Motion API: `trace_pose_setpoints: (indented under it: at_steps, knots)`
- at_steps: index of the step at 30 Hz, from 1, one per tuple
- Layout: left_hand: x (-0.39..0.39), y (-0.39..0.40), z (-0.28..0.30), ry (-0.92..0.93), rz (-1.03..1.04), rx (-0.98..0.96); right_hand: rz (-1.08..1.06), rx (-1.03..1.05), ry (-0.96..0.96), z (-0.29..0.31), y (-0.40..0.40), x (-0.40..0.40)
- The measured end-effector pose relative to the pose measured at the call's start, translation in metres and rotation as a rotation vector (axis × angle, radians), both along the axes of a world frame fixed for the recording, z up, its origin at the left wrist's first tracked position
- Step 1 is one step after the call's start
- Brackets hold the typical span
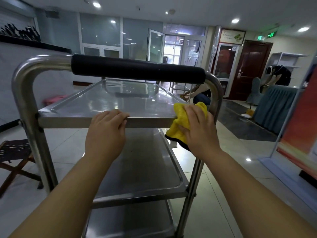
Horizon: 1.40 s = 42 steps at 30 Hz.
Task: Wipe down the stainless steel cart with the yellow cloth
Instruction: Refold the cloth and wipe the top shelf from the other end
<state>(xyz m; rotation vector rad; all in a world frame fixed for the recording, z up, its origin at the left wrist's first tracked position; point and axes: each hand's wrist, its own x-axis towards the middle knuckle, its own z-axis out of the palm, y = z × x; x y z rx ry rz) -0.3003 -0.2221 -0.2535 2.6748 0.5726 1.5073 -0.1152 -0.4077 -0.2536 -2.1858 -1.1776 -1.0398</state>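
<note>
A three-shelf stainless steel cart [120, 100] stands right in front of me, with a black padded handle bar [137, 68] across its near end. My left hand [106, 133] rests on the near rim of the top shelf, fingers curled over the edge. My right hand [199, 129] grips a bunched yellow cloth [180, 121] with a dark underside and presses it against the near right corner of the top shelf, beside the right upright post. The middle shelf [145, 169] and the bottom shelf show below my arms.
A folding stool [15, 158] stands on the tiled floor at the left. A pink stool [54, 98] sits beyond the cart's left side. A person crouches past the cart's far right corner [200, 95]. A skirted table [274, 107] and a red banner [301, 121] stand at the right.
</note>
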Motion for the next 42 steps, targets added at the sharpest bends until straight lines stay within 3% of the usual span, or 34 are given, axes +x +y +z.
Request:
trace_pose_setpoints:
  at_steps: [7,13,17,27,36,42]
  knots:
    - [0.004,-0.004,0.0,-0.005,-0.005,0.002,-0.018,0.066,0.071,0.001,0.018,-0.022]
    - [0.003,-0.001,-0.001,-0.029,-0.004,-0.002,0.086,0.022,-0.062,-0.004,0.049,-0.049]
    - [-0.002,0.005,-0.001,0.008,-0.036,-0.004,0.078,-0.038,0.007,-0.002,0.026,-0.027]
    - [-0.004,-0.006,0.0,0.005,-0.057,-0.076,-0.002,0.133,0.113,-0.005,0.018,-0.03]
    - [-0.019,-0.014,0.002,0.013,-0.144,-0.203,0.171,0.075,0.082,-0.004,0.068,-0.077]
    - [-0.053,-0.012,-0.02,-0.032,-0.139,-0.22,0.324,0.198,0.086,-0.015,0.067,-0.088]
